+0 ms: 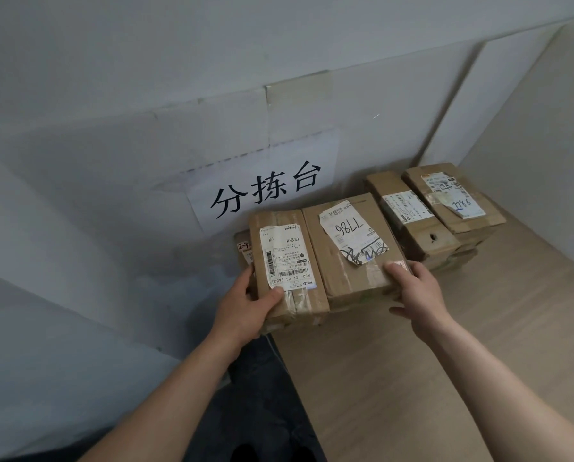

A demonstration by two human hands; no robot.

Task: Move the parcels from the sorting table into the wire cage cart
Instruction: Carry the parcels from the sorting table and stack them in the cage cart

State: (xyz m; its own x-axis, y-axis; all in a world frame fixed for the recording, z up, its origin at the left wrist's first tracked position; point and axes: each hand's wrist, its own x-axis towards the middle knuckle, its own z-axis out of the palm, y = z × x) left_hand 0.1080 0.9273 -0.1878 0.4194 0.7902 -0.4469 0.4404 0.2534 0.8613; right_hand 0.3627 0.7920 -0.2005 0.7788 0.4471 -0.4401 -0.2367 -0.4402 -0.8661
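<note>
The left grip, a bare hand, is closed around the near left corner of a narrow brown cardboard parcel. Its thumb lies on top at the edge of the parcel's white printed shipping label and its fingers wrap the left side. The right grip, also a bare hand, clamps the near right corner of a wider brown cardboard parcel, with the thumb flat on top and the fingers reaching along the side below, mostly hidden. This parcel carries a crumpled white label with "7786" written by hand. The two parcels lie touching, side by side between the grips, on top of lower cardboard at the near left end of a pale wood-look bench. Just beyond the left grip, a partly hidden brown box with a red-marked label peeks out. Beyond the right grip and well apart from it, two flat brown labelled cartons lie together on a low stack. On the grey wall beyond the left grip hangs a white paper sign with black characters.
</note>
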